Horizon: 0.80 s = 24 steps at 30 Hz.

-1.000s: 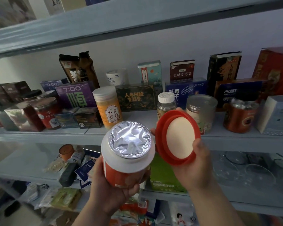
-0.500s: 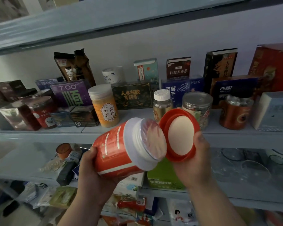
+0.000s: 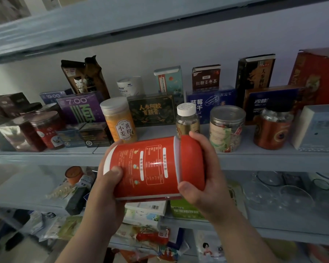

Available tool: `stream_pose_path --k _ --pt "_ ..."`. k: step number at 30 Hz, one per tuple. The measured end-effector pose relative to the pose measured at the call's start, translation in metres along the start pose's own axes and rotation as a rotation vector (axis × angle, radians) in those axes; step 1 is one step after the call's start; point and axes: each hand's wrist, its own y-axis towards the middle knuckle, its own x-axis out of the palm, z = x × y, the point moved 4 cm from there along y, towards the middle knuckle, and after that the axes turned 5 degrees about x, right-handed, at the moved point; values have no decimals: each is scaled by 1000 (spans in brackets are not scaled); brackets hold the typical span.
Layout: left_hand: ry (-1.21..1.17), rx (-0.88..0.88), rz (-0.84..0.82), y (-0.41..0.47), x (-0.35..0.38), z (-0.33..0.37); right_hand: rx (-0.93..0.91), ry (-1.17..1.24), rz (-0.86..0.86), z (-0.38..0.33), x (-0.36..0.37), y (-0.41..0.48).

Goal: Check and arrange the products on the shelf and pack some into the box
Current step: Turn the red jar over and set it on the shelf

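Lid [image 3: 193, 160] and canister [image 3: 152, 168] are together again. A second ago we held the red canister upright in our left hand [image 3: 103, 196] with its foil seal bare, and the lid sat apart in our right hand [image 3: 211, 177], its pale inner face towards us. Half a second ago the canister was tipping over towards the lid. Now it lies on its side between both hands, in the air just in front of the shelf [image 3: 254, 158] edge, printed panel facing up, and the lid covers the mouth so that the foil no longer shows.

Our left fingers wrap the base end with the thumb pressed on the label. Our right fingers and thumb are clamped round the lid. A thin pale line shows where lid meets body, so we cannot tell whether it is fully seated or needs another turn.

We judge that the seal check on this product is done and closing it is the step in hand. What remains is to decide where it goes: back on the shelf, perhaps in the bare stretch between the yellow jar [image 3: 120, 120] and the white-capped bottle [image 3: 187, 118], or into the box, which is not in view.
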Motion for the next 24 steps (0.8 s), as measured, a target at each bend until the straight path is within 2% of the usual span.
stream_pose_path --k 4,9,14,18,22,24 --pt "26 -71 38 0 1 -1 -62 -104 -7 0 -5 0" --pt "56 -167 97 -1 -1 -6 -233 -270 -17 -8 -8 0" --pt "76 -204 87 2 -5 -11 -251 -308 -21 -5 -8 -2" --pt "89 -173 87 2 -6 -12 -109 -221 -14 -1 -4 0" --pt "105 -101 93 3 -6 -10 171 -69 -17 5 1 3" --pt "134 -45 75 5 -7 -7 311 -56 -92 7 0 7"
